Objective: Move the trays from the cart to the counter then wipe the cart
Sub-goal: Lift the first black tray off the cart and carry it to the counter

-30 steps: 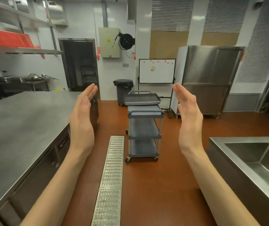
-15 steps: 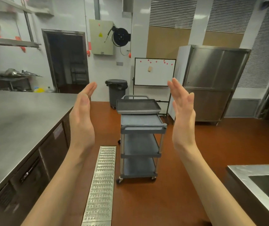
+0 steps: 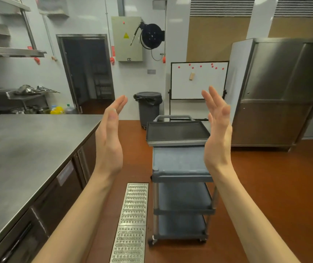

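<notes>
Right now you are holding your left hand (image 3: 110,141) and right hand (image 3: 217,135) up in the air, palms facing each other, fingers (image 3: 209,100) straight and slightly spread, gripping nothing. Your right hand is covering the near right corner of the stacked trays (image 3: 176,132), so their count is hard to make out. They are sitting at the far end of the grey three-shelf cart (image 3: 180,164). Beside you on the left, the brushed-steel tabletop (image 3: 23,149) is running off the frame's edge.
</notes>
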`<state>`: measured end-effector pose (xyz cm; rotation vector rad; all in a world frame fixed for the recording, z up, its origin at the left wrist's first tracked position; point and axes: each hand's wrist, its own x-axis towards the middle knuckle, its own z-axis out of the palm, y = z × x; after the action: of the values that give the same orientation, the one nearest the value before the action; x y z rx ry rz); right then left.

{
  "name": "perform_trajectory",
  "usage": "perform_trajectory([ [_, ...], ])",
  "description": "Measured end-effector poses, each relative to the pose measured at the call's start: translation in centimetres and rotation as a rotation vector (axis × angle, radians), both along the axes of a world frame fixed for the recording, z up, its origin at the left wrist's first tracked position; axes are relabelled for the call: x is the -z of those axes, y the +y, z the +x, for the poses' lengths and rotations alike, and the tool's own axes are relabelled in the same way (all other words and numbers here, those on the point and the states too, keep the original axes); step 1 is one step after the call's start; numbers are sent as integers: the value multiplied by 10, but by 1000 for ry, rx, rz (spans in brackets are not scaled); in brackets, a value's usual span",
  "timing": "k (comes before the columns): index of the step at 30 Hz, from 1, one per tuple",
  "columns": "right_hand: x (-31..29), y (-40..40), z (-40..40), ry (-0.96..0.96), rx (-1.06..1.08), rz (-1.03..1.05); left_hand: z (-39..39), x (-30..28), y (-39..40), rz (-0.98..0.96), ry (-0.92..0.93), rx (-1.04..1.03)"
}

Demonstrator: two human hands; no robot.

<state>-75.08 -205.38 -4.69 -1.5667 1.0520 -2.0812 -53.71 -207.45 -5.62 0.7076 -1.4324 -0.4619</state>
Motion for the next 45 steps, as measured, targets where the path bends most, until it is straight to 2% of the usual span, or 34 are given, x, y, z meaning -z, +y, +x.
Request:
perform_trajectory([
  [8, 6, -199, 0, 12, -20, -6, -13, -4, -189, 23, -5, -34],
  [17, 43, -367, 15, -44, 22, 85, 17, 26, -365, 55, 15, -27],
  [21, 59, -447, 40, -57, 66, 90, 37, 38, -454, 40, 16, 32],
  [29, 56, -609, 95, -76, 178, 107, 83, 45, -632, 95, 24, 179],
  [37, 76, -706, 94, -84, 388, 167, 74, 66, -771, 148, 61, 362],
  [45, 108, -781, 47, -197, 623, 165, 7, 95, -885, 183, 4, 565],
])
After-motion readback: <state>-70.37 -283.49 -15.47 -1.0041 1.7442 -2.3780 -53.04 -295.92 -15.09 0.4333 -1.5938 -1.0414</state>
